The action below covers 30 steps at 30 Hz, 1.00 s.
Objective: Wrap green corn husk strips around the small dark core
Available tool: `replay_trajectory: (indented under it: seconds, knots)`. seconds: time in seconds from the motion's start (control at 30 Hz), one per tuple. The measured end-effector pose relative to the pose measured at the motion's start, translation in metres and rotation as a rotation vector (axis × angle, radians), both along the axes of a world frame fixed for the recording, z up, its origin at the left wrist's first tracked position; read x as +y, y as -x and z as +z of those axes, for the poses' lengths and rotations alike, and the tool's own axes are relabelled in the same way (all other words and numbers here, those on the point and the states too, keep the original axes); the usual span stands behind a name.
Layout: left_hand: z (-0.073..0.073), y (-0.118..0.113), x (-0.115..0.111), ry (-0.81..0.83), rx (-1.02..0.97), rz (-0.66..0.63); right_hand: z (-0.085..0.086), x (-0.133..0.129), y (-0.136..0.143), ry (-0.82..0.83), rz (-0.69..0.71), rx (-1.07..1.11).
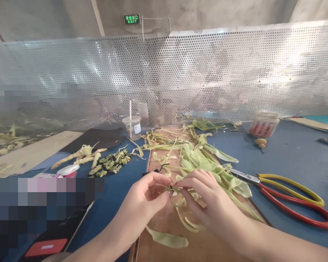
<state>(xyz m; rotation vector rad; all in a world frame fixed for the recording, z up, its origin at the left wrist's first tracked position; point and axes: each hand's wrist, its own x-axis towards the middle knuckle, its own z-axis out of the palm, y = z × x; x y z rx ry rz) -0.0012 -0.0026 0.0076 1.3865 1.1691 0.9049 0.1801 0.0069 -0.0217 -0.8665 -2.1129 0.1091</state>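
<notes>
Over a brown wooden board (pixel 158 251), my left hand (pixel 149 193) and my right hand (pixel 205 193) meet with fingertips pinched together. Between them is a thin green strip of corn husk (pixel 166 189), with a small dark bit at the fingertips. My fingers hide much of it. Pale loose husk strips (pixel 192 223) lie just below my right hand. A larger pile of green corn husks (pixel 196 156) covers the board beyond my hands. One separate husk piece (pixel 168 238) rests flat nearer to me.
Scissors with red and yellow handles (pixel 297 203) lie to the right. A glass jar (pixel 264 125) stands behind them. A plastic cup with a straw (pixel 132 127), braided husk pieces (pixel 112 162) and a white computer mouse (pixel 68 169) are on the left. A perforated metal screen (pixel 180 72) borders the back.
</notes>
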Motion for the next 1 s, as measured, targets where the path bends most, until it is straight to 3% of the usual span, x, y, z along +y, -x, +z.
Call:
replay_trajectory:
  seconds: [0.13, 0.27, 0.4, 0.63, 0.87, 1.0]
  knots:
    - [-0.002, -0.002, -0.001, 0.027, -0.100, 0.030, -0.002, 0.003, -0.003, -0.044, 0.023, -0.055]
    - [-0.004, -0.003, 0.001, 0.086, -0.101, -0.008, 0.000, 0.001, -0.002, 0.099, 0.077, -0.016]
    - [-0.005, -0.003, 0.003, 0.157, -0.038, -0.058, 0.005, -0.004, -0.001, 0.267, 0.043, -0.023]
    - [-0.010, -0.003, 0.003, 0.265, -0.232, -0.203, 0.004, -0.003, 0.001, 0.373, 0.066, 0.016]
    - [-0.011, -0.001, 0.005, 0.164, -0.126, -0.024, 0.006, 0.002, -0.005, 0.187, 0.088, 0.024]
    - [-0.011, 0.000, 0.005, 0.111, -0.113, 0.044, 0.011, 0.003, -0.008, 0.232, 0.059, 0.095]
